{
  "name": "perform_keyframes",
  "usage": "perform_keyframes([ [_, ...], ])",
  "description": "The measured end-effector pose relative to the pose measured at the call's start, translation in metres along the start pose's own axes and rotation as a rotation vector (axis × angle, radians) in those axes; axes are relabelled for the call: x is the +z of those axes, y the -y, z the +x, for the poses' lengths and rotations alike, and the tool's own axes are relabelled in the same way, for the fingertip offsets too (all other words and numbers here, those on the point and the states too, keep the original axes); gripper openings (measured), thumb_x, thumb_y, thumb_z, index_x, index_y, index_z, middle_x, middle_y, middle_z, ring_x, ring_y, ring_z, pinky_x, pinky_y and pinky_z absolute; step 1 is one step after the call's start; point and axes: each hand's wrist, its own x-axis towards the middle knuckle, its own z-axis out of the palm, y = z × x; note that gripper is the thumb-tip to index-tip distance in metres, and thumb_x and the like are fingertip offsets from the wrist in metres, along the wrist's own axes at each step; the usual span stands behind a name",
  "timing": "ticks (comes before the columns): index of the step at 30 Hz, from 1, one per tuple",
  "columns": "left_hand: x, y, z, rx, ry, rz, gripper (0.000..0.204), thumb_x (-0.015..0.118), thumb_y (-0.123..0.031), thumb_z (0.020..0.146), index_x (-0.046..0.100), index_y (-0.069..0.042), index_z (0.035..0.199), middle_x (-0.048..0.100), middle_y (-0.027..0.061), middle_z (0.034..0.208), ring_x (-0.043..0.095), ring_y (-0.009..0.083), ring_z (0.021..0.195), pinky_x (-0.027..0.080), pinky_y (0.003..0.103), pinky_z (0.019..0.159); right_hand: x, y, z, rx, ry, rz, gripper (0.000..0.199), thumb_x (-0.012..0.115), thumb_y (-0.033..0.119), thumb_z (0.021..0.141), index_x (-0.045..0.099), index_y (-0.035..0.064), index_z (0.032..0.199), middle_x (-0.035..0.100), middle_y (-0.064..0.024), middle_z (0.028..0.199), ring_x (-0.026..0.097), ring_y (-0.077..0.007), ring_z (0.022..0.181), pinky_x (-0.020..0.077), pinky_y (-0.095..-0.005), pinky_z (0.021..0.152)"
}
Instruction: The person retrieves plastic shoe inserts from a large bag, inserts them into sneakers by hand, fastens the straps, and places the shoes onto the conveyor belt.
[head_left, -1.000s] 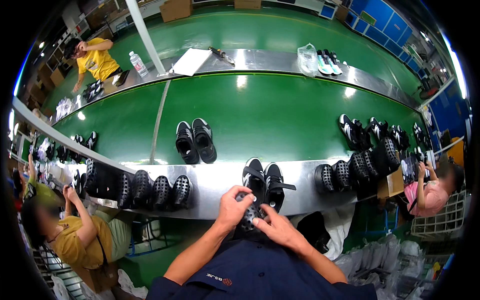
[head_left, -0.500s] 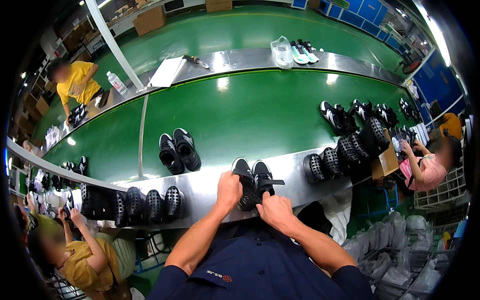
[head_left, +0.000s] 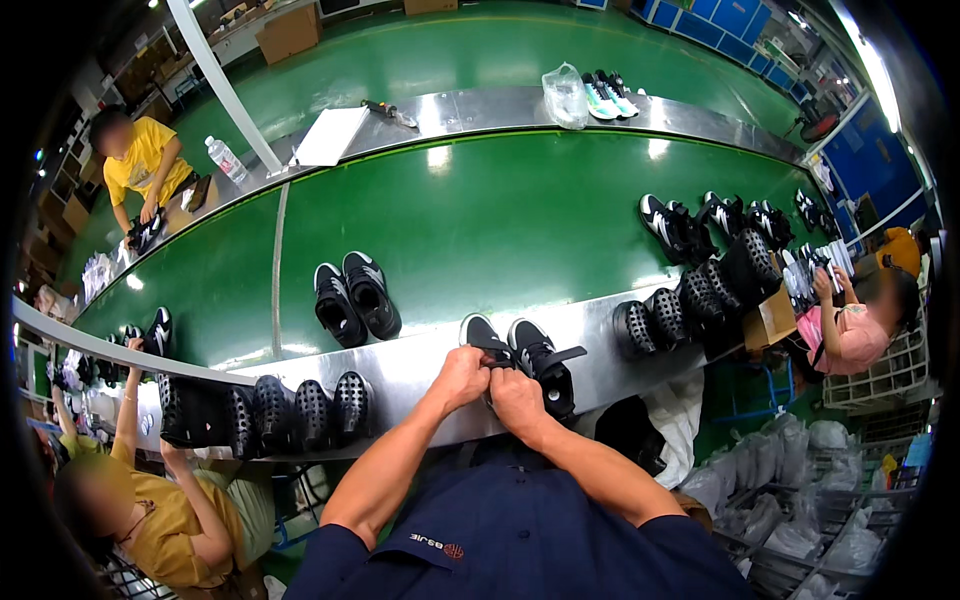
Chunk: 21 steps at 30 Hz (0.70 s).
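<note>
black shoe (head_left: 483,335) under both hands (head_left: 490,385), touching.

This is a shoe factory floor, an assembly line. A long green conveyor belt (head_left: 500,220) with steel side rails (head_left: 420,365) curves through the hall, carrying pairs of black shoes (head_left: 355,297) spaced along it. Rows of perforated black shoe lasts (head_left: 270,410) stand on the near rail, and more shoes (head_left: 700,225) cluster farther right. Several people sit at stations along both sides, one in a yellow shirt (head_left: 140,160) at the far rail, another in pink (head_left: 850,325) to the right. Cardboard boxes (head_left: 290,32), wire baskets of bagged goods (head_left: 830,500) and blue partitions (head_left: 720,15) line the painted green floor.
</note>
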Motion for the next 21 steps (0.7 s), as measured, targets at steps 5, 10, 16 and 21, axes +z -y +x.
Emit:
perform_keyframes([
  [5, -0.005, -0.004, -0.028, -0.014, -0.222, 0.075, 0.034, 0.069, -0.023, 0.080, 0.066, 0.006, 0.098, 0.068, 0.0226, 0.091, 0.066, 0.0378, 0.084, 0.052, 0.045, 0.077, -0.051, -0.007, -0.014, 0.056, -0.295, 0.271, 0.013, 0.067, 0.010, 0.085, 0.058, 0.0018, 0.089, 0.061, -0.0157, 0.080, 0.063, -0.0359, 0.077, 0.0526, -0.0432, 0.070],
  [10, 0.008, -0.033, -0.051, -0.423, -0.160, 0.090, 0.058, 0.074, -0.033, 0.078, 0.057, 0.009, 0.115, 0.067, 0.0313, 0.096, 0.065, 0.0485, 0.093, 0.051, 0.053, 0.082, -0.068, -0.059, -0.059, 0.608, -0.241, 0.221, 0.032, 0.068, 0.018, 0.085, 0.059, -0.0050, 0.106, 0.061, -0.0246, 0.095, 0.058, -0.0448, 0.094, 0.0467, -0.0505, 0.085],
  [16, 0.040, 0.006, -0.028, -0.378, -0.191, 0.264, 0.062, 0.067, -0.022, 0.078, 0.049, 0.009, 0.129, 0.067, 0.0315, 0.085, 0.067, 0.0474, 0.085, 0.053, 0.053, 0.079, -0.012, -0.050, -0.023, 0.529, -0.006, 0.390, 0.025, 0.059, 0.019, 0.091, 0.062, -0.0050, 0.094, 0.059, -0.0273, 0.089, 0.058, -0.0460, 0.089, 0.0465, -0.0514, 0.084],
  [21, 0.005, -0.040, -0.062, -0.303, -0.136, 0.357, 0.050, 0.071, -0.021, 0.082, 0.056, 0.004, 0.123, 0.064, 0.0263, 0.100, 0.061, 0.0445, 0.096, 0.051, 0.050, 0.083, -0.019, -0.063, -0.022, 0.539, 0.056, 0.481, 0.024, 0.059, 0.021, 0.092, 0.064, -0.0023, 0.097, 0.059, -0.0246, 0.085, 0.058, -0.0424, 0.089, 0.0466, -0.0484, 0.080],
])
